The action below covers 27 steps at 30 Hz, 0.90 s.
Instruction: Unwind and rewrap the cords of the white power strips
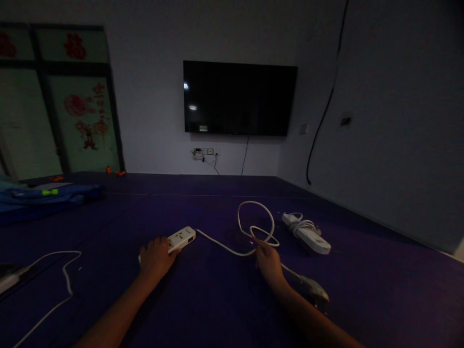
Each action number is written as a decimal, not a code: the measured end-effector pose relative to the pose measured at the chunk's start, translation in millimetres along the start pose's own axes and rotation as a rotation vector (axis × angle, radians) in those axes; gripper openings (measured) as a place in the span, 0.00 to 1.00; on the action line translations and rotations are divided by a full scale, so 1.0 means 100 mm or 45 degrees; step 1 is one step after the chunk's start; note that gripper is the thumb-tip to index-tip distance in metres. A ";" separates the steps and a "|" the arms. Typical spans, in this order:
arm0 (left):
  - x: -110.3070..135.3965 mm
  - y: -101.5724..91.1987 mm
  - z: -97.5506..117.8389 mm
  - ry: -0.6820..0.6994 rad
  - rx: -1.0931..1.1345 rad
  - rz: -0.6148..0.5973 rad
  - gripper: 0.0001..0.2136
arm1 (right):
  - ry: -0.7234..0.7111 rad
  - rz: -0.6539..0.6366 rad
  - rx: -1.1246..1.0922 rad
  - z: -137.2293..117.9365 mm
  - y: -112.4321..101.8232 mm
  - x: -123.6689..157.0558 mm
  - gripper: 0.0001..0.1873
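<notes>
My left hand (156,257) is wrapped over the near half of a white power strip (182,238) lying on the dark purple surface (203,299). From the strip's far end a white cord (221,246) runs right and makes loose loops. Over on the right, my right hand (268,261) is closed around part of that cord, just below the loops; its finger pads are partly hidden. Past this hand the cord continues to a plug (314,290), partly behind my right forearm.
A second white power strip (308,234), its cord wound around it, lies at right. Another white cable (67,275) curves at left. Blue cloth (47,198) lies farther back. A television (239,99) hangs on the wall; a black cable (322,121) dangles at right.
</notes>
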<state>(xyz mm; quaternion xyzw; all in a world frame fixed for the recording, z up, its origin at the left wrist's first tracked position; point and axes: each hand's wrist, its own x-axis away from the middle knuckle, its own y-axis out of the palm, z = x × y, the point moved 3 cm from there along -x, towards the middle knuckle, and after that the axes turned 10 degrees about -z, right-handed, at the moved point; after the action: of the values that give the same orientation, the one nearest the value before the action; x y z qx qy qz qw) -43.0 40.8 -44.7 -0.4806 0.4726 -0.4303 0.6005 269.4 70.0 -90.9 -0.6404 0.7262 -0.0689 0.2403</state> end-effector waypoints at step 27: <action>0.53 -0.21 0.47 0.813 0.456 0.985 0.28 | -0.198 -0.168 0.302 -0.02 0.07 -0.02 0.19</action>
<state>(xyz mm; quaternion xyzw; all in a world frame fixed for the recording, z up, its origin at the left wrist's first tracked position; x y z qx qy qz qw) 11.3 -6.5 -27.5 -0.0063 0.6935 -0.3764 0.6142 261.9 72.5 -91.5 -0.6573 0.6485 -0.1201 0.3647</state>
